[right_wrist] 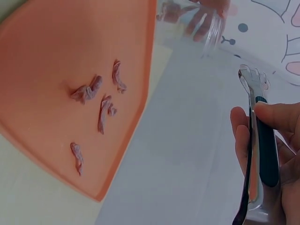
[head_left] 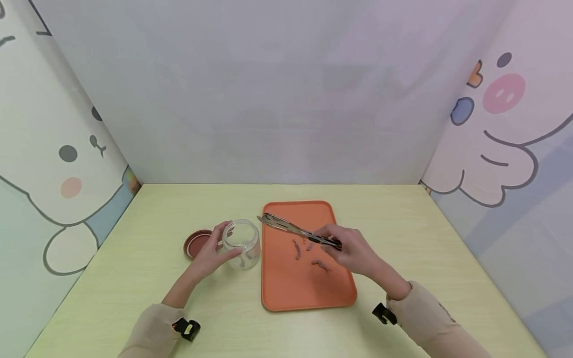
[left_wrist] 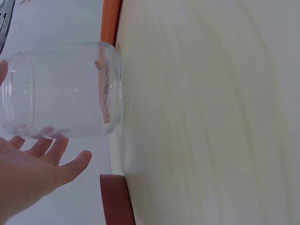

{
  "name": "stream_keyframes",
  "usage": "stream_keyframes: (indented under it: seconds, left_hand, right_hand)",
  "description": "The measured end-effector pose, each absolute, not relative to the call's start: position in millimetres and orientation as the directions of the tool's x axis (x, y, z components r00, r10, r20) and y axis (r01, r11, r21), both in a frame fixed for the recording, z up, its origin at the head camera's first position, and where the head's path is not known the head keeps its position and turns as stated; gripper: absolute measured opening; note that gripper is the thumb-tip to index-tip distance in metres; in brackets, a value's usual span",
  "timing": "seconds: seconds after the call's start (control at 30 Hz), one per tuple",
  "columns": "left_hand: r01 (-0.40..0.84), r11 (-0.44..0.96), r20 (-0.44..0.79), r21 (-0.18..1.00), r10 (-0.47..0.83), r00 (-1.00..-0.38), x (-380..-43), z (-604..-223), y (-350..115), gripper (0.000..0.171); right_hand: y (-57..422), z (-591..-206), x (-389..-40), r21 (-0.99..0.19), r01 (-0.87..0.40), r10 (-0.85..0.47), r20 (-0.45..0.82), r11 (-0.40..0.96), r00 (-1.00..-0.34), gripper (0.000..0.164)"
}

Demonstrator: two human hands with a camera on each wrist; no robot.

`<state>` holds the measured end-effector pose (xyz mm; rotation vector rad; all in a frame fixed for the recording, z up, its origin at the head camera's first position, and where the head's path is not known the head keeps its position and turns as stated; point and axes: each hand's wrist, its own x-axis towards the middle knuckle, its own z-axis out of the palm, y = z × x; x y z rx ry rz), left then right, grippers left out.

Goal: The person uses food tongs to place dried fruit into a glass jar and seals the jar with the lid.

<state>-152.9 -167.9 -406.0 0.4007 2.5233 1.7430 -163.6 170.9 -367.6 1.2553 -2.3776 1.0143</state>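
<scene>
The left hand (head_left: 209, 256) held a clear round glass jar (head_left: 243, 244) between thumb and fingers (left_wrist: 77, 165), the right hand (head_left: 351, 248) gripping dark-handled metal tongs (head_left: 299, 230) above a rectangular orange tray (head_left: 304, 293).

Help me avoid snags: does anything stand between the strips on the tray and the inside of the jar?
Only the tray rim and the wall of the jar, which stands uncovered, its lid lying beside it.

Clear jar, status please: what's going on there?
Left hand around clear jar. Right hand holding metal tongs over orange tray. Shrivelled pieces on tray and inside jar. No obstruction visible.
</scene>
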Motion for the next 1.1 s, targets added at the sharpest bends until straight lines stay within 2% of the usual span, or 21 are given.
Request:
stream_keyframes:
  seconds: [0.33, 0.57, 0.9, 1.1]
  left_hand:
    - [0.175, 0.331, 0.097, 0.927, 0.239, -0.966, -152, -405, -168, 0.071]
    - [0.204, 0.326, 0.124, 0.923, 0.25, -0.96, -154, -409, -170, 0.07]
    - [0.212, 0.32, 0.136, 0.923, 0.243, -0.96, -167, -437, -179, 0.072]
    - [0.232, 0.316, 0.155, 0.92, 0.25, -0.956, -168, -438, -179, 0.073]
  right_hand:
    - [149, -369, -163, -0.47, -0.831, -0.656, 0.531, 0.298, -0.536, 0.03]
    - [137, -365, -162, -0.542, -0.8, -0.679, 0.488, 0.257, -0.548, 0.029]
    - [122, -370, -161, -0.485, -0.816, -0.683, 0.48, 0.315, -0.55, 0.026]
    - [124, -373, -158, -0.494, -0.794, -0.666, 0.462, 0.355, -0.586, 0.026]
